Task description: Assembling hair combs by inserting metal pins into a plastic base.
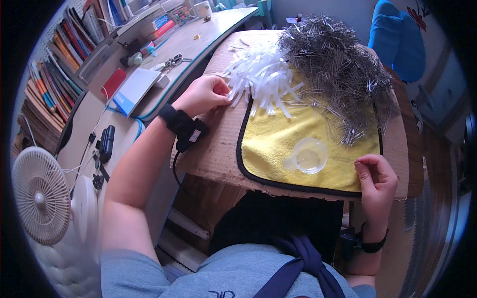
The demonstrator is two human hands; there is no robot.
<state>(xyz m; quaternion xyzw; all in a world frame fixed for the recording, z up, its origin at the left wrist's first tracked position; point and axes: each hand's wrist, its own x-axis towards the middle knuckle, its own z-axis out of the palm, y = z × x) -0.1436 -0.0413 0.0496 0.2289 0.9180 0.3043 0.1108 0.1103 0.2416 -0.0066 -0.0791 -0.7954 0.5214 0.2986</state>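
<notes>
My left hand (211,94) is at the left edge of a heap of white plastic strips (263,74), thumb and fingers pinched on the end of a strip. Over the front right of the yellow cloth (268,149), my right hand (377,179) is closed in a pinch on what looks like a thin metal pin, its tip pointing left. A large tangled pile of thin grey metal pins (338,69) covers the far right of the cloth, some scattered toward the middle. Between my hands lies a small clear round plastic lid with a tab (310,155).
The black-edged cloth lies on a cardboard sheet (213,159). To the left, a desk (213,37) holds books, keys and a mug (202,9). A white fan (42,196) stands at the lower left. Something blue and padded (397,39) is at the far right.
</notes>
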